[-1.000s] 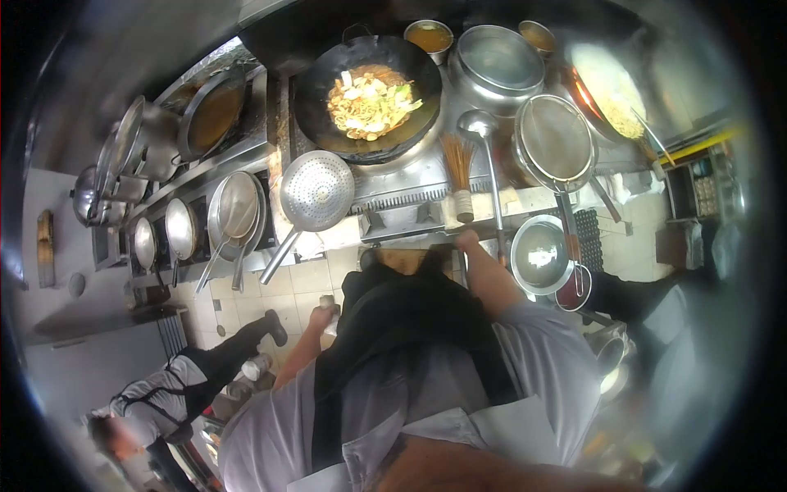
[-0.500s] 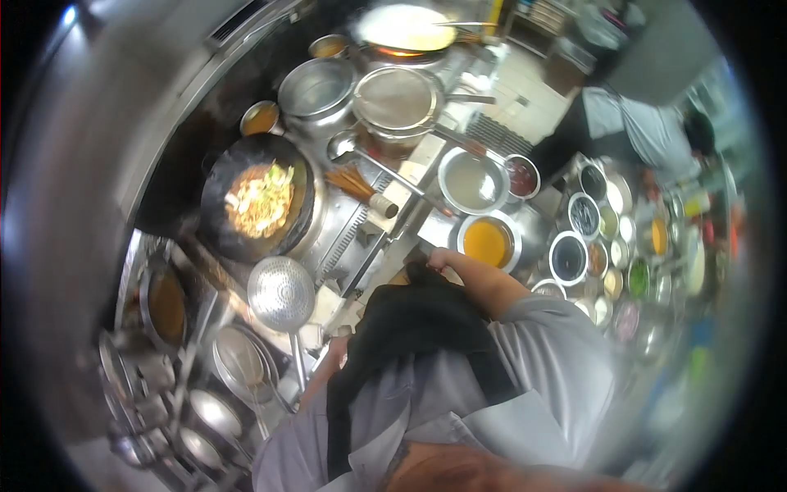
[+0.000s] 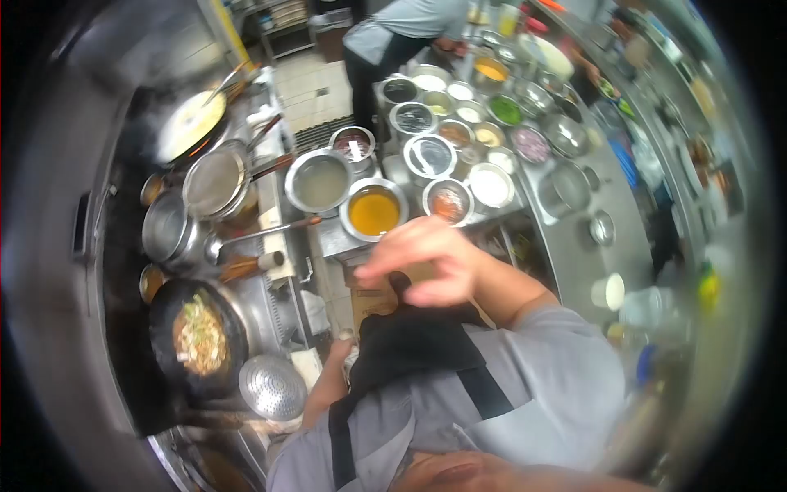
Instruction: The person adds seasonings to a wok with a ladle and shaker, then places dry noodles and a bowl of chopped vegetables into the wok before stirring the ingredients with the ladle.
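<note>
My right hand (image 3: 426, 261) is raised in front of my apron, fingers apart and holding nothing. Just beyond it stand a bowl of yellow-orange liquid (image 3: 375, 211) and a bowl of cloudy liquid (image 3: 319, 180). My left hand (image 3: 339, 351) is low beside my apron, seemingly closed around something pale that is mostly hidden. To its left lies a perforated skimmer (image 3: 272, 387). A black wok (image 3: 162, 332) on the stove holds chopped food with green pieces (image 3: 201, 338). A ladle (image 3: 215, 248) rests beside the burners.
Steam rises from a far wok (image 3: 193, 127) with flame under it. Pots and a round strainer (image 3: 215, 182) line the stove. Several ingredient bowls, including one of chopped greens (image 3: 504, 109), fill the counter. A co-worker (image 3: 402, 33) leans over its far end; another person's arm shows at right.
My view has swung right, so the stove sits farther left and more of the ingredient counter shows. My right hand has risen from beside the apron and opened.
</note>
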### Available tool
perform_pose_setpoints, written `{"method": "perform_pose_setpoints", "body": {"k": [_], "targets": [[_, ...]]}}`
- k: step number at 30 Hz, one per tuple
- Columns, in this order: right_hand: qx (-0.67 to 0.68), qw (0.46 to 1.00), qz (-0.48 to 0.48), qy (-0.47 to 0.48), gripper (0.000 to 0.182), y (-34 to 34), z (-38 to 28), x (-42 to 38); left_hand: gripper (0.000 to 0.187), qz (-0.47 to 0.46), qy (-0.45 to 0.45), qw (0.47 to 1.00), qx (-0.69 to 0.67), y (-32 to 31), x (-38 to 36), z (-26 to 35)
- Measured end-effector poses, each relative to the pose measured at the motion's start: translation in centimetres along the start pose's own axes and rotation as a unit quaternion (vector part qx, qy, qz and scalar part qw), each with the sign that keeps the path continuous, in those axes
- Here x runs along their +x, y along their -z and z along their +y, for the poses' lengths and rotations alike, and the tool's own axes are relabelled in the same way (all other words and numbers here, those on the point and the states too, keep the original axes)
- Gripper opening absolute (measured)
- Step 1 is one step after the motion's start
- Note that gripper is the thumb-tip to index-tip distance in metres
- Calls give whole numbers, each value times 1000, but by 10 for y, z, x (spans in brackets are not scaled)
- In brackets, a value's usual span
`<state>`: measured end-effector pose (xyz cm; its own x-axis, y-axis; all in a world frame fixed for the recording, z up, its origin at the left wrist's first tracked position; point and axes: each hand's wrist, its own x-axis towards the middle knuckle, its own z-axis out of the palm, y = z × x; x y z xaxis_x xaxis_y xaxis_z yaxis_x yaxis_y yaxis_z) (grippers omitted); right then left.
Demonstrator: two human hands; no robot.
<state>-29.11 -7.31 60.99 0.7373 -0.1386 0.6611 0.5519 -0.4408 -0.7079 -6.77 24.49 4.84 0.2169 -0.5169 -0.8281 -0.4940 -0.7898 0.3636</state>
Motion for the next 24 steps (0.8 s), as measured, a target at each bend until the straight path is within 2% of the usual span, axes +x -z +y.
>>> {"method": "perform_pose_setpoints", "body": {"k": [1,2,3,5,6,8,10,12,13,15,18,24], "targets": [[2,992,75,99,48,7,-34,-4,60,39,-29,999,-12,8,0,15],[-6,971,122,205,45,12,-64,-8,62,72,-58,995,-28,8,1,27],[-24,936,172,305,43,16,-94,-12,65,64,-39,997,-22,1,19,21],[-99,882,269,374,33,15,-136,-21,59,20,11,1000,20,28,-13,72],[-132,864,296,385,31,14,-148,-29,54,46,-66,992,96,16,27,47],[-180,832,322,414,28,16,-170,-47,53,37,-56,996,56,27,6,79],[-209,835,308,405,24,29,-193,-74,52,50,-47,995,74,35,15,97],[-233,839,300,390,22,44,-210,-99,54,12,-106,987,124,33,36,96],[-239,837,308,384,22,52,-215,-112,54,9,-106,984,140,34,22,118],[-242,838,324,366,21,66,-225,-135,55,70,0,992,106,28,0,165],[-251,832,348,352,19,91,-244,-175,56,55,-26,995,83,2,45,171],[-272,806,384,359,16,130,-284,-247,52,59,-73,984,149,-59,2,324]]}}
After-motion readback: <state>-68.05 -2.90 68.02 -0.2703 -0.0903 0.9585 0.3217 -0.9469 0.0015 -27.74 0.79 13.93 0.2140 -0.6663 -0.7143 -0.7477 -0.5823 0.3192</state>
